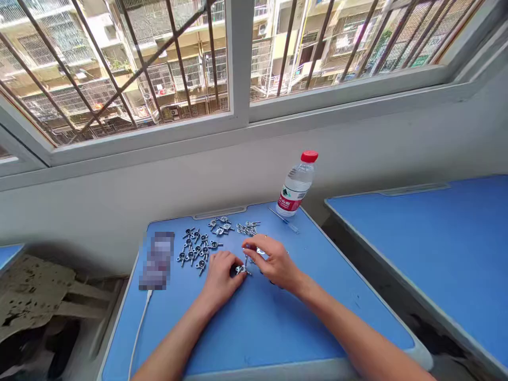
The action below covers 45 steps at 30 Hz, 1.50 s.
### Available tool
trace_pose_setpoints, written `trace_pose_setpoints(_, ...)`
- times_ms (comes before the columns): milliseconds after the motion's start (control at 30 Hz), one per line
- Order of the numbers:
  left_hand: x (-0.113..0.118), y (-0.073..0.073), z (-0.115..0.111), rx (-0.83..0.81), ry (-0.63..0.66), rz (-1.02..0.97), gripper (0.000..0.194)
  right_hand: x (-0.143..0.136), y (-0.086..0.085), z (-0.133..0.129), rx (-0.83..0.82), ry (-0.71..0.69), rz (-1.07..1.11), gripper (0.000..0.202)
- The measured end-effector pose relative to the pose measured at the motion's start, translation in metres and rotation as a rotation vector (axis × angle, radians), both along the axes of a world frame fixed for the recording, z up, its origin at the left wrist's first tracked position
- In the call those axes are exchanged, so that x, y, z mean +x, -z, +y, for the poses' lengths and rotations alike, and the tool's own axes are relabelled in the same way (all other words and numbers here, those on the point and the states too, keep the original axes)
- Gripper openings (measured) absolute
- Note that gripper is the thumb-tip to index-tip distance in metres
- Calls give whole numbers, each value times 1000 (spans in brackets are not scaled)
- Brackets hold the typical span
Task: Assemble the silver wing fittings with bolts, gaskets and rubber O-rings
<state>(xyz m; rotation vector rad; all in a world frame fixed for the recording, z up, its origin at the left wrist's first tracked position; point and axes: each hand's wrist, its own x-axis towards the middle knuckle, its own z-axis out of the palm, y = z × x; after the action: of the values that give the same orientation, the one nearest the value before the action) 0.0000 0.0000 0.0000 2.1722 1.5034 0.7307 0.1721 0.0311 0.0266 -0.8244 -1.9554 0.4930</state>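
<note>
My left hand (223, 276) rests on the blue desk, its thumb and fingers closed around a small silver metal part (241, 270). Just to the right, my right hand (273, 260) pinches a thin, small item above that part; its shape is too small to make out. More small metal pieces lie partly hidden under my right hand. Left of my hands lies a group of metal parts with dark round centres (197, 248). Behind them are several silver parts (220, 226) and a small pile of thin metal pieces (248, 228).
A water bottle with a red cap (296, 185) stands at the desk's back right, beside a pen (284, 220). A blurred phone (157, 260) with a white cable (138, 333) lies at the left. Another blue desk (436, 238) stands to the right, past a gap.
</note>
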Motion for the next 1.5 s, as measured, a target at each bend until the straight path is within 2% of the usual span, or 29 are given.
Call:
trace_pose_setpoints(200,-1,3,2,-7,9,19,7,0,-2,-1,2,-33,-26,15)
trace_pose_setpoints(433,0,1,1,-5,17,-5,9,-4,-4,-6,-44,19,-14,15)
trace_pose_setpoints(633,1,-3,0,-3,11,20,11,-2,1,0,-93,86,-28,19)
trace_pose_setpoints(1033,1,2,0,14,-1,67,10,-7,4,-4,32,47,-29,10)
trace_pose_setpoints(1200,1,0,0,12,-10,52,11,-4,2,-5,106,9,-168,20)
trace_pose_setpoints(1367,1,-3,0,-1,-48,50,11,3,-6,-4,89,-14,-223,26)
trace_pose_setpoints(1500,0,-2,2,-4,-59,64,11,6,-10,-2,38,-45,-158,25)
